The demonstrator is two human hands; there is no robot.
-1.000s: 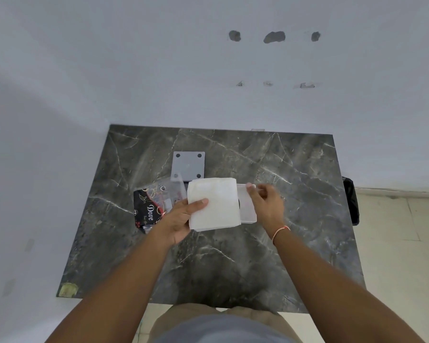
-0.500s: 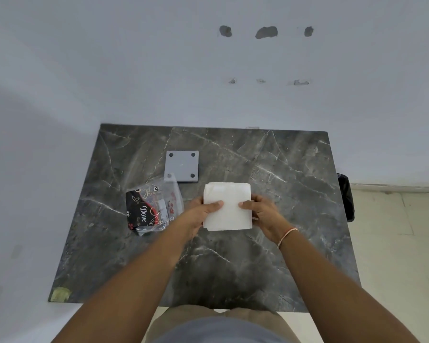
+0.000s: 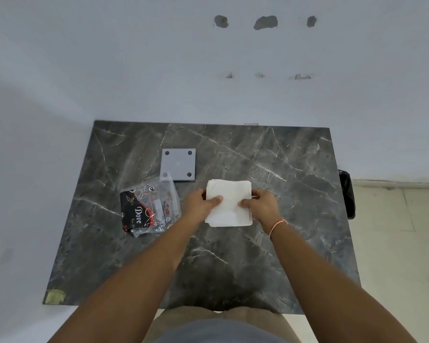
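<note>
A square stack of white paper napkins (image 3: 229, 194) is held over the middle of the dark marble table (image 3: 282, 169). My left hand (image 3: 200, 205) grips its left edge, thumb on top. On the right edge my right hand (image 3: 261, 205) grips it the same way, thumb on top and fingers underneath. A thin orange band circles my right wrist. The stack's underside is hidden.
A clear plastic wrapper with a black "Dove" label (image 3: 148, 209) lies left of the napkins. A grey square plate with corner holes (image 3: 178, 167) sits behind it. A dark bag (image 3: 347, 194) hangs at the table's right edge. White walls close the back and left.
The translucent piece at the napkins' right side a second ago no longer shows. My right hand has moved onto the stack's right edge, and both hands now grip it.
</note>
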